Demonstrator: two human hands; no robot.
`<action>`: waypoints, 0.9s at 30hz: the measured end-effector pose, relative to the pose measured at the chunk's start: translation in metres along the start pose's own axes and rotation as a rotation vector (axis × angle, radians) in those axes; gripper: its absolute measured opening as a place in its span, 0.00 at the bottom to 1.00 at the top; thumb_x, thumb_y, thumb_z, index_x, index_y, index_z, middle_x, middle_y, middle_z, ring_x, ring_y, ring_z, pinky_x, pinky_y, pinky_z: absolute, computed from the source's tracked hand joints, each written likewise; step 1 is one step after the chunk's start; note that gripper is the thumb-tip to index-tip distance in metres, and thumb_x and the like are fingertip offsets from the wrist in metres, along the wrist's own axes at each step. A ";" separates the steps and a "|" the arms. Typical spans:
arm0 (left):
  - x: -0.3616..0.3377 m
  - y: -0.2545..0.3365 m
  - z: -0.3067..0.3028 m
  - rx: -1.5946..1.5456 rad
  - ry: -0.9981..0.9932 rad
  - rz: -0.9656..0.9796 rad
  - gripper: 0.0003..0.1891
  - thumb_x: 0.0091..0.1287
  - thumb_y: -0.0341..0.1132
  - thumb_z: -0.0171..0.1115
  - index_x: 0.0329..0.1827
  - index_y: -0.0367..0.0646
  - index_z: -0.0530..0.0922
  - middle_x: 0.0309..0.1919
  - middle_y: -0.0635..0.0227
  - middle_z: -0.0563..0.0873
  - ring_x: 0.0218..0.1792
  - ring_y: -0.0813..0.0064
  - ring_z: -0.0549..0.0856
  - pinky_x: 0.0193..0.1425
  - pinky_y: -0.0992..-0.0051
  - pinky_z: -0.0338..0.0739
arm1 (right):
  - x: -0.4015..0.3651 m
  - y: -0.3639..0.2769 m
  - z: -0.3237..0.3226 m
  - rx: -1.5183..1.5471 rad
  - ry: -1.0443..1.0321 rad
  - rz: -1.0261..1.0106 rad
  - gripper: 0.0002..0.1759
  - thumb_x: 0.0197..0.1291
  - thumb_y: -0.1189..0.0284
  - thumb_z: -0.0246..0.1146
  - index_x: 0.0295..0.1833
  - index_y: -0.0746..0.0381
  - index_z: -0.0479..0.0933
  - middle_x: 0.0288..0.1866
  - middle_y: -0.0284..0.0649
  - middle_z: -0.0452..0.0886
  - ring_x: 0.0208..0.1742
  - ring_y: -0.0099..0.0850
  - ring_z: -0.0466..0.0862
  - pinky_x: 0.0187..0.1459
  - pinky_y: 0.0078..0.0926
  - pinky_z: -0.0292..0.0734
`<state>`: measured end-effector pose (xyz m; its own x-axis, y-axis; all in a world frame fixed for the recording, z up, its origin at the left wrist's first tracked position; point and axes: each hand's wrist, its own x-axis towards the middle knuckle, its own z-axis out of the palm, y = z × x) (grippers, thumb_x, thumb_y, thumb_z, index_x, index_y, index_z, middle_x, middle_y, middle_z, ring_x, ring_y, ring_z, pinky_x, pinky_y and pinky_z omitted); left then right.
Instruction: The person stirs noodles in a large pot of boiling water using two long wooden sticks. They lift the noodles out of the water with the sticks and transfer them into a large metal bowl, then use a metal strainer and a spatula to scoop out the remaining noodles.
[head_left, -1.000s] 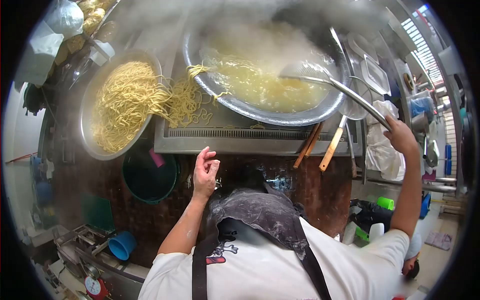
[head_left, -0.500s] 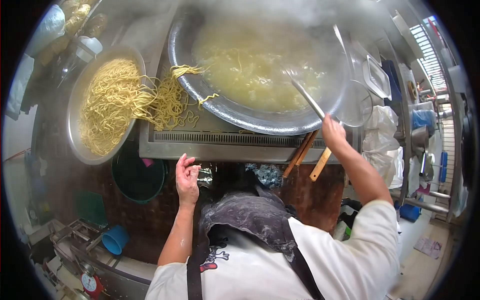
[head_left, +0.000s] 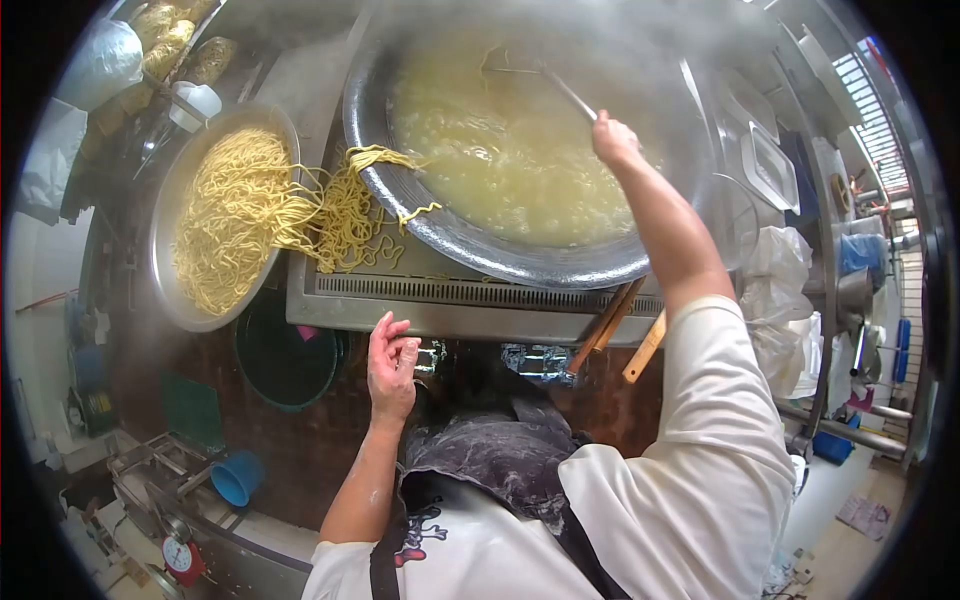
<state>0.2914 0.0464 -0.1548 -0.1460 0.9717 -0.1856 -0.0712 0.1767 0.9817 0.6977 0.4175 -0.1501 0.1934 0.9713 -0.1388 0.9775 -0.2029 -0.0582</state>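
Note:
My right hand point(head_left: 617, 137) is closed round the handle of a metal utensil point(head_left: 568, 92), stretched out over a large steaming wok point(head_left: 480, 250). The utensil's far end sits at the bubbling yellowish liquid, partly hidden by steam. My left hand point(head_left: 392, 370) is empty, its fingers loosely bent and apart, near the stove's front edge point(head_left: 450, 322). Yellow noodles point(head_left: 235, 210) fill a metal bowl point(head_left: 163, 285) at the left. More noodles point(head_left: 350, 220) lie between bowl and wok, and a few strands hang over the wok's rim.
Wooden handles point(head_left: 645, 348) stick out past the stove's front edge. A dark green bin point(head_left: 285, 355) and a blue bucket point(head_left: 237, 478) stand at lower left, near a red scale point(head_left: 182, 558). Plastic bags point(head_left: 780, 275) and a white tray point(head_left: 768, 165) are at the right.
My right hand has moved forward and left over the wok, carrying the utensil farther across the liquid. The left hand stays near the stove's edge, and the view has shifted slightly.

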 end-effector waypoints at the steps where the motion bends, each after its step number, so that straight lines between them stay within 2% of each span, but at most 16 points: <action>1: 0.000 0.005 0.002 -0.013 -0.006 0.005 0.28 0.77 0.30 0.59 0.77 0.37 0.61 0.61 0.59 0.77 0.52 0.75 0.82 0.62 0.75 0.77 | -0.006 0.003 -0.016 -0.021 -0.005 -0.011 0.19 0.74 0.71 0.45 0.63 0.63 0.73 0.52 0.53 0.87 0.56 0.50 0.87 0.55 0.50 0.82; 5: -0.003 0.004 0.002 0.029 -0.043 0.018 0.29 0.77 0.29 0.59 0.77 0.37 0.61 0.62 0.58 0.77 0.52 0.75 0.82 0.63 0.74 0.77 | -0.073 0.066 -0.045 -0.033 0.125 -0.118 0.17 0.68 0.74 0.54 0.61 0.63 0.73 0.52 0.56 0.85 0.58 0.54 0.84 0.58 0.51 0.79; 6: -0.003 -0.002 0.001 0.021 -0.024 0.033 0.29 0.74 0.31 0.64 0.76 0.36 0.64 0.60 0.58 0.79 0.46 0.78 0.81 0.56 0.76 0.78 | -0.092 0.081 -0.052 -0.026 0.099 -0.100 0.21 0.66 0.73 0.56 0.64 0.63 0.71 0.53 0.58 0.84 0.58 0.56 0.83 0.59 0.51 0.78; 7: -0.004 -0.002 0.001 0.021 -0.024 0.037 0.29 0.74 0.31 0.64 0.76 0.36 0.64 0.60 0.58 0.79 0.46 0.78 0.81 0.56 0.76 0.78 | -0.112 0.091 -0.060 -0.020 0.073 -0.084 0.25 0.64 0.73 0.59 0.66 0.64 0.70 0.53 0.61 0.83 0.59 0.57 0.82 0.59 0.50 0.77; 9: -0.004 -0.001 0.001 0.064 -0.069 0.012 0.30 0.74 0.32 0.64 0.76 0.36 0.64 0.60 0.58 0.79 0.46 0.79 0.81 0.56 0.76 0.78 | -0.158 0.098 -0.085 0.064 0.067 -0.021 0.23 0.62 0.72 0.64 0.61 0.66 0.71 0.52 0.61 0.84 0.57 0.59 0.83 0.58 0.52 0.77; 13: -0.002 0.004 -0.005 0.100 -0.057 0.022 0.30 0.74 0.30 0.64 0.76 0.36 0.64 0.59 0.59 0.79 0.46 0.79 0.81 0.56 0.76 0.78 | -0.201 0.133 -0.080 0.243 0.124 0.002 0.21 0.65 0.69 0.64 0.60 0.67 0.71 0.51 0.63 0.84 0.56 0.61 0.82 0.57 0.53 0.77; 15: -0.002 0.005 -0.011 0.086 -0.006 0.033 0.29 0.74 0.29 0.63 0.76 0.36 0.63 0.59 0.59 0.79 0.45 0.80 0.81 0.57 0.77 0.78 | -0.201 0.145 -0.066 0.257 0.206 0.108 0.22 0.69 0.66 0.62 0.61 0.69 0.70 0.50 0.66 0.84 0.54 0.62 0.83 0.56 0.54 0.77; 21: -0.019 -0.004 -0.033 0.094 0.100 0.022 0.28 0.75 0.26 0.59 0.76 0.36 0.63 0.58 0.59 0.79 0.49 0.76 0.84 0.59 0.75 0.79 | -0.121 0.174 -0.044 0.265 0.067 0.263 0.27 0.72 0.62 0.60 0.60 0.77 0.67 0.49 0.71 0.83 0.55 0.63 0.84 0.57 0.53 0.78; 22: -0.024 -0.002 -0.035 0.109 0.136 -0.002 0.28 0.75 0.26 0.59 0.76 0.36 0.62 0.58 0.59 0.79 0.49 0.75 0.84 0.59 0.75 0.79 | -0.099 0.176 -0.039 0.213 0.039 0.278 0.25 0.71 0.66 0.58 0.60 0.79 0.67 0.49 0.71 0.83 0.55 0.62 0.84 0.58 0.52 0.79; 24: -0.035 -0.005 -0.039 0.140 0.197 -0.038 0.27 0.76 0.26 0.58 0.77 0.36 0.62 0.58 0.58 0.79 0.48 0.74 0.84 0.58 0.74 0.80 | -0.035 0.194 -0.005 0.288 -0.053 0.382 0.23 0.70 0.67 0.56 0.60 0.75 0.68 0.45 0.67 0.85 0.42 0.55 0.89 0.40 0.46 0.83; 26: -0.045 -0.006 -0.039 0.163 0.218 -0.065 0.27 0.76 0.27 0.58 0.77 0.36 0.62 0.58 0.58 0.79 0.48 0.74 0.84 0.58 0.74 0.80 | 0.020 0.196 0.032 0.220 0.218 0.219 0.21 0.67 0.70 0.53 0.58 0.75 0.74 0.42 0.64 0.86 0.38 0.52 0.90 0.35 0.45 0.83; 27: -0.052 -0.007 -0.040 0.183 0.236 -0.091 0.28 0.76 0.27 0.58 0.77 0.36 0.62 0.58 0.58 0.79 0.48 0.73 0.84 0.57 0.74 0.80 | 0.033 0.170 0.021 0.253 0.116 0.225 0.19 0.65 0.72 0.54 0.55 0.74 0.77 0.40 0.63 0.87 0.38 0.51 0.90 0.36 0.45 0.83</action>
<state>0.2598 -0.0112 -0.1539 -0.3737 0.8913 -0.2569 0.0817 0.3075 0.9480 0.8681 0.4125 -0.1855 0.4236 0.9036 -0.0640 0.8602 -0.4234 -0.2840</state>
